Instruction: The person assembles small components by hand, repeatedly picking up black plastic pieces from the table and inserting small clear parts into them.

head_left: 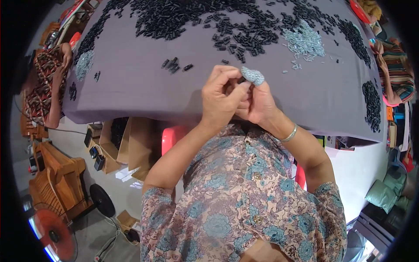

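Above the near part of the cloth-covered table, my two hands meet with fingers bent together. My left hand (pixel 220 96) is closed in a pinch on a small black piece (pixel 242 80), mostly hidden by the fingers. Against it, my right hand (pixel 262 104) is also closed; what its fingers hold is hidden. A grey knitted finger cover (pixel 253 77) sits over the tip of my right hand. Beyond lie a wide heap of small black cylinders (pixel 244 35) and a pile of small clear pieces (pixel 304 41). Several black cylinders (pixel 173 65) lie apart on the left.
A purple-grey cloth (pixel 131 83) covers the table. One person (pixel 48 83) sits at the left edge, another (pixel 395 72) at the right, each near more pieces. Below the table's left side are cardboard boxes (pixel 111 148), a wooden chair (pixel 59 174) and a fan (pixel 52 236).
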### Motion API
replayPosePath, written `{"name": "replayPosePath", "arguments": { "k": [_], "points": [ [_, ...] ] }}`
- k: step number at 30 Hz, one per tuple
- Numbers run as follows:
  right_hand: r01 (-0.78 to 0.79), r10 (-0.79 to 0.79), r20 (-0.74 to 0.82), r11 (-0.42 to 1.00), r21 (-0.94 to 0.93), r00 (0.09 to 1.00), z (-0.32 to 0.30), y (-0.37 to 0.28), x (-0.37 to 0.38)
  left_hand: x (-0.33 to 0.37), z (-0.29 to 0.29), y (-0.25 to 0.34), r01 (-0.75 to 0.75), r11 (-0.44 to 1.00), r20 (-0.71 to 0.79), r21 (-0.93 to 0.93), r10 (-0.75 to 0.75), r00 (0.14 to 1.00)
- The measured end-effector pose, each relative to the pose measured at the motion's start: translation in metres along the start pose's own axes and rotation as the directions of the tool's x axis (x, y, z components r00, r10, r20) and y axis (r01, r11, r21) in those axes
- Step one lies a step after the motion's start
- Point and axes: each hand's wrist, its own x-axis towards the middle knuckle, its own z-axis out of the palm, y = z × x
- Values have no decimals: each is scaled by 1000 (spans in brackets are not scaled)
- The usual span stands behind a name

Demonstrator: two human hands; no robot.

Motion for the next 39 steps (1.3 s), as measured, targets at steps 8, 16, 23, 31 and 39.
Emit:
{"name": "replayPosePath", "arguments": {
  "k": [8, 16, 23, 31, 39],
  "points": [
    [-32, 23, -69, 992, -123, 997, 5, -10, -8, 0, 5, -2, 68, 993, -24, -94, -71, 997],
    [111, -217, -96, 774, -623, 972, 13, -20, -11, 38, -51, 9, -114, 756, -79, 645, 215, 973],
    [174, -670, -20, 221, -960, 742, 1, -76, -7, 55, -105, -2, -19, 402, -41, 916, 141, 989],
    [125, -573, 296, -318, -940, 764, -12, -76, 5, 55, -102, -5, -38, 317, -28, 948, 199, 980],
    [0, -464, 329, -579, -815, 823, -3, -69, 23, 41, -64, -11, -209, 657, 47, 724, 256, 966]
  ]
}}
